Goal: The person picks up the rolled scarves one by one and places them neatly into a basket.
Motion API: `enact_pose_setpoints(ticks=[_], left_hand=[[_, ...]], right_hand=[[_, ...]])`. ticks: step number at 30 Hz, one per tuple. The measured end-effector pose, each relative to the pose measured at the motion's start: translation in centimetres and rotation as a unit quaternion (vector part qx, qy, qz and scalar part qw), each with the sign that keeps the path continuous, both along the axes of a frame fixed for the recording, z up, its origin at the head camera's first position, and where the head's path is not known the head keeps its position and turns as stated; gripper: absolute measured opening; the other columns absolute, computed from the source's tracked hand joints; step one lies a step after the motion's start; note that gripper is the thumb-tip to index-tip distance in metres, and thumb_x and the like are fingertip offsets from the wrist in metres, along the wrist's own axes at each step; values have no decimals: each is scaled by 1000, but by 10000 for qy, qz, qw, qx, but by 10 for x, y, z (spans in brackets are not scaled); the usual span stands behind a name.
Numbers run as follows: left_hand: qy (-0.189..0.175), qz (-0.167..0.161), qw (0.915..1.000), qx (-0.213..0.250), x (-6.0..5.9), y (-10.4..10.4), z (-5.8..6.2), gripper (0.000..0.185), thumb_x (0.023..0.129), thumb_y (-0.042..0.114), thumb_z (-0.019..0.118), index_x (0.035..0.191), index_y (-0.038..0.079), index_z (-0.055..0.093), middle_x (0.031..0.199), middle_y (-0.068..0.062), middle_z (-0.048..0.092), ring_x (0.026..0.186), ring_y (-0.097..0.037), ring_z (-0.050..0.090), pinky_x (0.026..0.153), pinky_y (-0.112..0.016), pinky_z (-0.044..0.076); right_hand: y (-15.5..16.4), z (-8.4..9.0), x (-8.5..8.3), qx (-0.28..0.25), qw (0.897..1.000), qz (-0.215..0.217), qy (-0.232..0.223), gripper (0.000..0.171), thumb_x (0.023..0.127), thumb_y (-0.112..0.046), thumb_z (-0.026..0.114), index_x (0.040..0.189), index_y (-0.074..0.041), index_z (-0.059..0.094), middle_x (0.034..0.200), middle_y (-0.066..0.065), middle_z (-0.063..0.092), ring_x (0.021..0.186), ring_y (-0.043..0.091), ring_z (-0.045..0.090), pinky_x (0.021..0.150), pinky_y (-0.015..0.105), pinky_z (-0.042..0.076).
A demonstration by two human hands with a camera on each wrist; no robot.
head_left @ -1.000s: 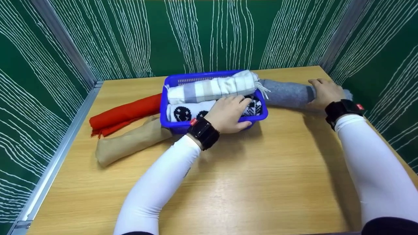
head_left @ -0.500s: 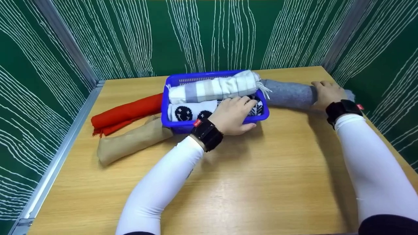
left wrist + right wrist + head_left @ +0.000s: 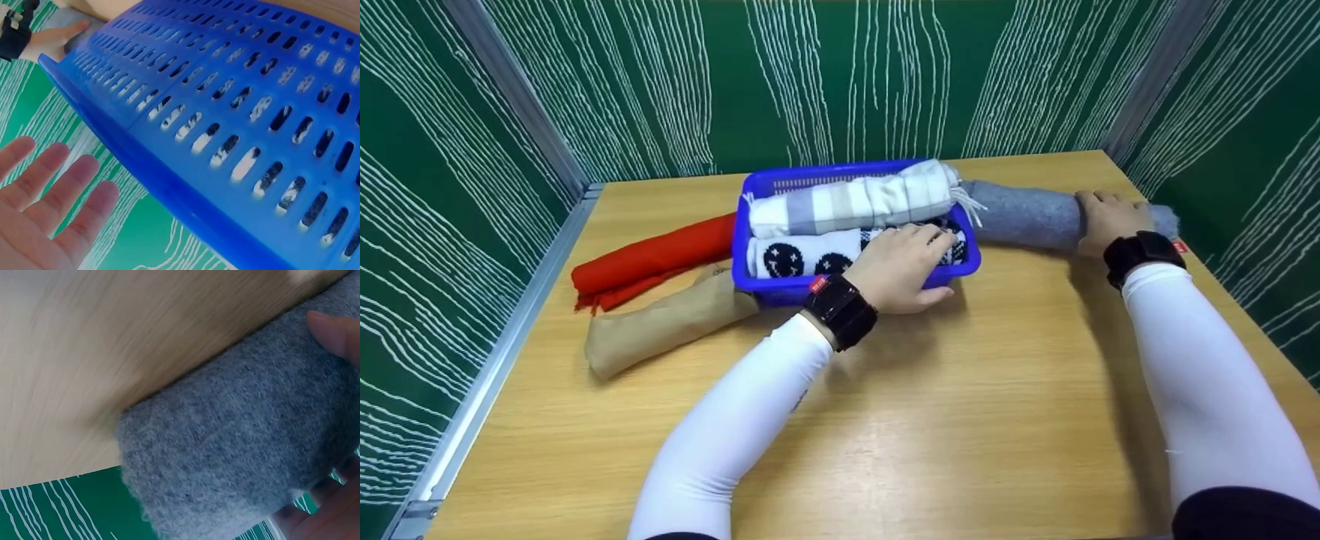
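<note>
My left hand [image 3: 901,268] hovers over the front rim of a blue plastic basket [image 3: 858,286]. In the left wrist view its fingers [image 3: 79,191] are extended and apart from the slotted basket wall [image 3: 185,107]. Inside the basket, a white plaid scarf roll [image 3: 847,201] lies behind a black-and-white patterned roll [image 3: 802,255], partly hidden by that hand. To the right, my right hand [image 3: 1114,221] grips a thick grey rolled scarf [image 3: 1024,215] near its outer end. The right wrist view shows the thumb [image 3: 332,334] on one side of the roll and fingers on the other.
Left of the basket, a red rolled scarf [image 3: 652,259] and a tan roll [image 3: 667,328] lie on the wooden table [image 3: 960,420], their inner ends against or behind the basket. Green walls with white wavy lines [image 3: 877,82] enclose the table at the back and both sides.
My left hand has drifted slightly right and toward me along the basket's front rim. My right hand has settled slightly lower around the grey scarf. The basket and rolls stay in place.
</note>
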State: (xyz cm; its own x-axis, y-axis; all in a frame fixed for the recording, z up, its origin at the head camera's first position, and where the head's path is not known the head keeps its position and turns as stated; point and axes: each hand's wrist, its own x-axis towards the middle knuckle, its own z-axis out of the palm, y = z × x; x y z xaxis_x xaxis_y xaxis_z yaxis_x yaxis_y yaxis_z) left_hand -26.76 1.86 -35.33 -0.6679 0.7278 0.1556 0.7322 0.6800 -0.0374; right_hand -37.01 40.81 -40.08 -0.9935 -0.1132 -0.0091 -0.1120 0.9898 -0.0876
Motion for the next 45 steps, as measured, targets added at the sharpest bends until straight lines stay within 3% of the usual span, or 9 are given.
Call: enact_pose_setpoints(ticks=[6,14,17,21,24,30,38,45], left_hand=[[2,-27,10000,-82,0,3,0,75,103,56,68,161,13,48,152,-9,59,139,-27,60,120,-42,50],[-45,-81,9999,-144,2,8,1,76,102,55,68,161,12,46,152,-8,59,141,-27,59,122,-41,48],[-35,-126,9999,-100,3,10,0,74,102,55,69,159,12,48,150,-8,60,139,-27,59,121,-41,49],[-40,-180,9998,-30,3,11,-1,72,102,55,68,157,12,50,149,-7,60,138,-27,60,120,-40,49],[-46,-165,9998,-32,2,11,-1,72,103,55,68,157,11,50,150,-7,60,139,-27,59,121,-40,49],[-66,-170,9998,-31,0,12,0,73,103,53,68,159,11,49,149,-7,60,137,-26,60,120,-40,49],[31,-247,9997,-37,4,16,2,73,103,53,68,158,11,50,149,-8,60,137,-27,60,121,-40,49],[214,-320,9993,-27,5,23,5,73,101,58,68,156,12,52,142,-5,62,126,-23,64,113,-38,53]], right_hand=[[-9,6,8,-122,9999,-9,-110,89,87,-7,74,161,10,30,158,48,34,146,69,30,122,85,17],[-12,8,15,-346,9980,-139,-506,90,95,-9,71,168,5,21,160,50,30,147,71,26,123,85,14],[-10,4,12,-339,9981,-92,-499,94,91,-9,75,167,6,23,161,49,29,148,70,25,123,85,11],[-3,-5,3,-391,9981,-43,-467,93,86,-7,75,164,9,27,157,50,34,144,71,32,122,84,19],[2,-11,-4,-552,9971,-79,-517,95,85,-6,73,166,5,25,154,51,38,138,73,38,117,85,28],[7,-17,-11,-538,9970,-139,-545,93,87,-4,69,169,-1,26,153,50,41,136,73,41,114,86,32],[5,-16,-8,-499,9965,-116,-665,89,89,0,68,168,0,27,155,49,40,140,71,39,117,84,30],[6,-15,0,-422,9978,116,-497,85,87,4,65,164,4,32,153,48,44,138,70,43,116,81,36]])
